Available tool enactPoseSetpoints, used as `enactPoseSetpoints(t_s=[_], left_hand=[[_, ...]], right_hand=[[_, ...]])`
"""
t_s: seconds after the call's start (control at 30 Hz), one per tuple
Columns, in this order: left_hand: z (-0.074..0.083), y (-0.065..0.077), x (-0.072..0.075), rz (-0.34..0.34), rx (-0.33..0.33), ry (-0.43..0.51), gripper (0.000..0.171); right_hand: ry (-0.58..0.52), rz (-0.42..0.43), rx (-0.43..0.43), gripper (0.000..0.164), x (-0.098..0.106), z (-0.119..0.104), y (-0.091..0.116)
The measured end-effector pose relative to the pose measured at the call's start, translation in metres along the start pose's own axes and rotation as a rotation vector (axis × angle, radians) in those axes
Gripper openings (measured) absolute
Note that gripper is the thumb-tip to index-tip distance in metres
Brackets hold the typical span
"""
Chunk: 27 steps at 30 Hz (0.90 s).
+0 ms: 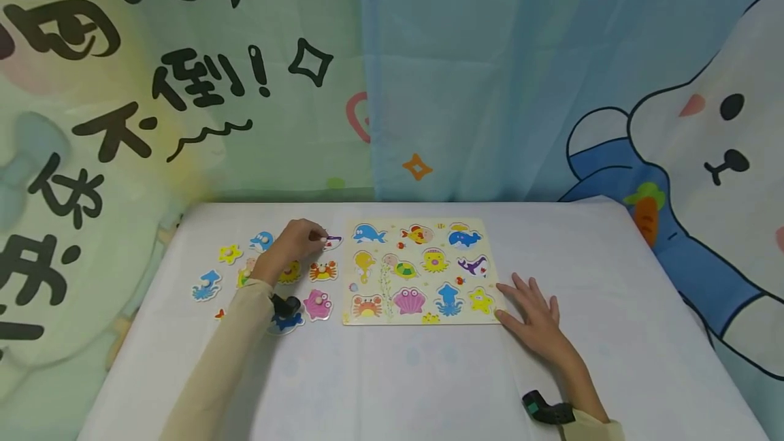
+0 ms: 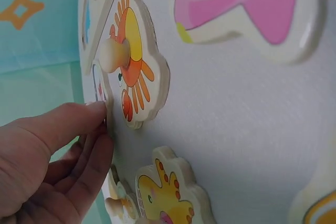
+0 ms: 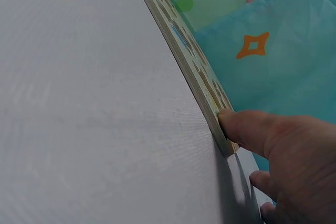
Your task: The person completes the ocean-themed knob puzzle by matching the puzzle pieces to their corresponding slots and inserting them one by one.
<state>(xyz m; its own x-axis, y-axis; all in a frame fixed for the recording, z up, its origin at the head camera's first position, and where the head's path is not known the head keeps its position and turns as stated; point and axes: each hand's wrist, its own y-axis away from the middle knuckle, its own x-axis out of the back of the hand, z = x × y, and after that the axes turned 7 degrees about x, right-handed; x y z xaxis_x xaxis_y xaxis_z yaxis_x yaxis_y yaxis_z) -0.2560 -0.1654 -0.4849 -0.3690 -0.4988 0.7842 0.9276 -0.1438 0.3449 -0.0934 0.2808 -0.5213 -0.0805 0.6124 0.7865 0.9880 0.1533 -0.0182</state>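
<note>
Purple puzzle piece (image 1: 333,243) being pinched by left hand (image 1: 292,248); recessed sea-animal board (image 1: 452,252) being touched by spread-fingered right hand (image 1: 536,318).

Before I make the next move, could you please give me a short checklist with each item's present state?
1. Left hand has a grip on the purple piece: ok, fingertips pinch it.
2. Purple piece lifted off the table: cannot tell.
3. Puzzle board steadied: ok, the right hand touches its right edge near the lower corner.
4. Crab piece clear of the board: ok, it lies apart, to the left.
5. Blue piece nearest the left wrist fully visible: not ok, the wrist camera partly covers it.
</note>
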Motion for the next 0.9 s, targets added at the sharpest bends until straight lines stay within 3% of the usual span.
enactPoseSetpoints(t_s=[0.37, 0.9], left_hand=[[-0.0045, -0.0017, -0.0049, -0.009, 0.018, 0.052, 0.033], [-0.0072, -0.0058, -0.0070, -0.009, -0.011, 0.016, 0.036]], right_hand=[[-0.020, 0.002, -0.001, 0.057, -0.0011, 0.0003, 0.0015], [-0.026, 0.019, 0.015, 0.056, -0.0017, 0.0014, 0.0001]])
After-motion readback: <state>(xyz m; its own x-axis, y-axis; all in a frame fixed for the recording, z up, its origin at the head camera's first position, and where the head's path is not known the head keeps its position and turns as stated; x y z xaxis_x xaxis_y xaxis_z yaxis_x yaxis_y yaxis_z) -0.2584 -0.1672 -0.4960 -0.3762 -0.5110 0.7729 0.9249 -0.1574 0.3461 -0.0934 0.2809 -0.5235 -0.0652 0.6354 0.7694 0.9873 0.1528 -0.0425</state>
